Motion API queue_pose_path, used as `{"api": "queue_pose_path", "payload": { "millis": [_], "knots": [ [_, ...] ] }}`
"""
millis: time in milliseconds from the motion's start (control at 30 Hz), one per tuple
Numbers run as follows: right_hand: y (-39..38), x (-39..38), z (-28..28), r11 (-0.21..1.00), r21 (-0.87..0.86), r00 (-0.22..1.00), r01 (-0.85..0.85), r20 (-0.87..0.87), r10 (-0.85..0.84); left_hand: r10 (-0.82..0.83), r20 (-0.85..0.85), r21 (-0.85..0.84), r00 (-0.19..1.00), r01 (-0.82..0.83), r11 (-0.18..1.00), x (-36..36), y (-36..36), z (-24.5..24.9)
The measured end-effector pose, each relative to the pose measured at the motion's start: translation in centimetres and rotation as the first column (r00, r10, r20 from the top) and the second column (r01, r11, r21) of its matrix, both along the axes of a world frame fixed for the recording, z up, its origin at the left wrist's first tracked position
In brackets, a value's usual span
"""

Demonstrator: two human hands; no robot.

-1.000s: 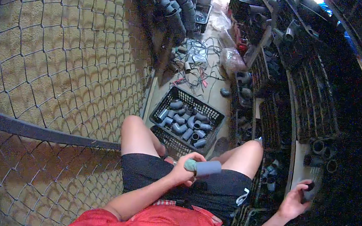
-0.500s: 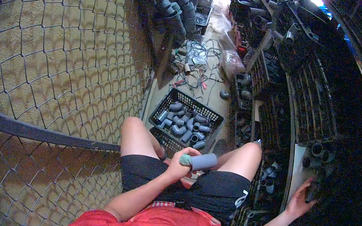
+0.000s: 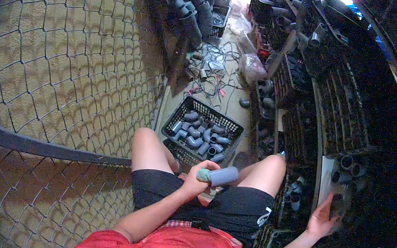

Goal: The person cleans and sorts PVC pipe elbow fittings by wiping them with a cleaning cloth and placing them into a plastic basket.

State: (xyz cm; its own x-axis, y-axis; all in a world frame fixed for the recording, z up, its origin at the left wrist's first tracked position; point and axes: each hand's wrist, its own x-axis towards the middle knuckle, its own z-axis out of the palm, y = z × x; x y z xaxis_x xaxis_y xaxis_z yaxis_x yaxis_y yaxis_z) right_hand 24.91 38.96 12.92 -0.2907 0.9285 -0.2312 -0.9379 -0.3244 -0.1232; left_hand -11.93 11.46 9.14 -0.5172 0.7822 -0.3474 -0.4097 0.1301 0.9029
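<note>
My left hand (image 3: 197, 180) is closed around a grey plastic pipe fitting (image 3: 224, 177) above my lap, with a green cloth (image 3: 204, 175) pressed against its near end. At the shelf on the right is my right hand (image 3: 322, 220), its fingers stretched forward and the thumb apart. The space beside those fingers is dark and blurred, and I make out nothing held there. Just beyond it, several grey pipe fittings (image 3: 347, 162) lie with their round openings facing me.
A black crate (image 3: 171, 120) of grey elbows and couplings sits on the floor beyond my knees. Chain-link fence (image 3: 79, 71) runs along the left. Stacked crates (image 3: 344, 114) line the right. Tangled cables (image 3: 211, 85) and a plastic bag (image 3: 253, 70) lie farther along the floor.
My right hand has moved slightly left and toward me at the shelf. The left hand keeps its hold on the pipe fitting and cloth.
</note>
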Motion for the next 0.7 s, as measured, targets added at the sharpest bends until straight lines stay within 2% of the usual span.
{"api": "queue_pose_path", "payload": {
  "millis": [100, 167, 267, 367, 500, 567, 600, 667, 700],
  "knots": [
    [0.1, 0.3, -0.9, 1.000, -0.011, 1.000, -0.008, 0.001, 0.008, -0.010, -0.023, -0.023, 1.000, 0.010, 1.000, 0.2, 0.0, -0.1],
    [0.2, 0.5, -1.3, 0.995, 0.082, 0.997, -0.064, -0.047, 0.068, -0.009, -0.098, 0.045, 0.995, 0.013, 0.999, 0.2, 0.0, -0.7],
    [0.7, 0.3, -0.4, 0.997, 0.057, 0.991, -0.054, -0.121, 0.061, -0.012, -0.063, -0.026, 0.998, 0.010, 1.000, 0.1, 0.0, -0.2],
    [0.9, -0.3, 0.7, 0.994, -0.020, 0.976, -0.111, -0.189, 0.106, -0.008, -0.066, 0.016, 0.998, 0.009, 1.000, 0.0, -0.3, -0.9],
    [0.6, -2.0, 0.6, 0.982, 0.011, 0.969, -0.191, -0.155, 0.190, -0.019, -0.034, -0.018, 0.999, 0.018, 1.000, 0.0, -0.3, -0.9],
    [0.0, -2.9, 1.0, 0.984, 0.049, 0.985, -0.170, 0.015, 0.170, 0.002, -0.097, 0.044, 0.995, 0.002, 0.999, 0.1, -0.3, -1.3],
    [-0.2, -3.5, 1.2, 0.984, 0.049, 0.985, -0.172, 0.014, 0.172, 0.004, -0.098, 0.044, 0.995, 0.000, 0.999, 0.0, -0.3, -0.8],
    [-1.0, -4.6, 1.3, 0.964, 0.212, 0.927, -0.161, 0.367, 0.074, -0.006, -0.054, 0.030, 0.999, 0.008, 1.000, -0.1, -0.3, 0.3],
    [-1.7, -5.8, 1.7, 0.964, 0.212, 0.927, -0.160, 0.367, 0.073, -0.007, -0.054, 0.030, 0.999, 0.009, 1.000, 0.0, -0.4, 0.7]
  ]
}}
